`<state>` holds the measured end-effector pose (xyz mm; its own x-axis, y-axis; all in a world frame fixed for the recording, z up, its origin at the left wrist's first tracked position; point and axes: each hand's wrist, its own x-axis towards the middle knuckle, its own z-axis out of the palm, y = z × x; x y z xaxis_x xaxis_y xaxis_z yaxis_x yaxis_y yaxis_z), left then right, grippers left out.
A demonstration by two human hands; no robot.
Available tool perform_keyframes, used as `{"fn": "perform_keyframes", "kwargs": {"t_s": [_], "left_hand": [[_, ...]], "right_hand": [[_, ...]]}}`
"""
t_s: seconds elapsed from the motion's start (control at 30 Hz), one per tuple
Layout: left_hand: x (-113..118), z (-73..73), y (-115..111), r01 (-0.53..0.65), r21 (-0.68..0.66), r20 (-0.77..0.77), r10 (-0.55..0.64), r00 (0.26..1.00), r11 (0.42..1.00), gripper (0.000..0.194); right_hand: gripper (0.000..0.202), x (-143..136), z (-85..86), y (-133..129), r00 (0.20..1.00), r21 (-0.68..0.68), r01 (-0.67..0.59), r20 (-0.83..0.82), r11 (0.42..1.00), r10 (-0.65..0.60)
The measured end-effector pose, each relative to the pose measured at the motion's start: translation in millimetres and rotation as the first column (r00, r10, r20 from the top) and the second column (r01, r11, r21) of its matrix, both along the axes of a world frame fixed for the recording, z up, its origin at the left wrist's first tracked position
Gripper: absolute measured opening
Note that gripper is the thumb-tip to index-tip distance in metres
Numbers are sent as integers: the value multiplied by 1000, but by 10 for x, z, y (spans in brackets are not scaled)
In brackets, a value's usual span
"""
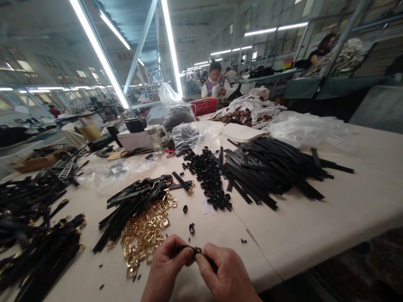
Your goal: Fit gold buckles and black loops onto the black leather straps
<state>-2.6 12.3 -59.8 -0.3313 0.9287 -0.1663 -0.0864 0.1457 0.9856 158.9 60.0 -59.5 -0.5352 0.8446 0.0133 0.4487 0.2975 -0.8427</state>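
Near the table's front edge, my left hand (172, 260) and my right hand (218, 264) pinch one black strap (197, 251) between thumbs and fingers. A bit of gold-coloured metal seems to show on the strap between the two thumbs, but most of it is hidden by my fingers. Just beyond my hands lie two loose black strap loops (192, 228). To the left of my left hand spreads a heap of gold buckles (146, 228). Black straps with buckles (138, 191) lie on and behind that heap.
A pile of small black loops (209, 180) is mid-table, with plain black straps (270, 167) to its right. More black straps (37, 251) fill the left side. A glass jar (154, 140), plastic bags (178, 113) and a red basket (204, 106) stand farther back. A person sits opposite.
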Motion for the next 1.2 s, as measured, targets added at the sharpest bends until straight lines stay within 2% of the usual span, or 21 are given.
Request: {"fn": "perform_keyframes", "kwargs": {"t_s": [0.13,0.2,0.37,0.43,0.53,0.63,0.7,0.77,0.83,0.9,1.07,1.2], "left_hand": [[-8,20,-21,78,2,79,-78,994,997,29],[0,17,-21,47,0,60,-47,997,999,29],[61,-85,27,-119,47,73,115,991,992,30],[89,-113,28,-126,80,50,122,991,989,29],[120,-77,-13,-101,144,-2,102,995,984,21],[107,-7,-58,-25,199,5,25,1000,980,17],[72,2,-61,38,200,35,-46,998,979,22],[33,-26,-39,51,175,160,-79,984,983,23],[0,-65,-6,59,138,335,-103,936,989,24],[-27,-82,22,123,105,427,-156,891,987,32],[-104,42,36,370,1,377,-343,860,929,39],[-143,152,60,422,-45,377,-376,846,906,34]], "right_hand": [[35,20,-12,34,999,-28,21,-39,999,-22],[34,9,-30,29,998,-24,1,-56,1000,-2],[35,-74,-74,-16,997,30,-6,-71,1000,8],[36,-91,-75,-14,998,65,33,-61,997,-29],[33,-68,-37,30,996,66,82,-26,994,-81],[22,-14,30,84,998,-12,54,-34,998,-54],[21,11,65,102,999,-42,21,-36,999,-23],[27,26,92,107,999,-37,-30,-27,999,29],[33,38,119,111,996,-16,-84,-26,996,83],[33,60,162,124,990,0,-134,-40,991,134],[28,129,320,196,949,-28,-305,-94,952,301],[26,150,362,249,950,54,-313,1,948,313]]}}
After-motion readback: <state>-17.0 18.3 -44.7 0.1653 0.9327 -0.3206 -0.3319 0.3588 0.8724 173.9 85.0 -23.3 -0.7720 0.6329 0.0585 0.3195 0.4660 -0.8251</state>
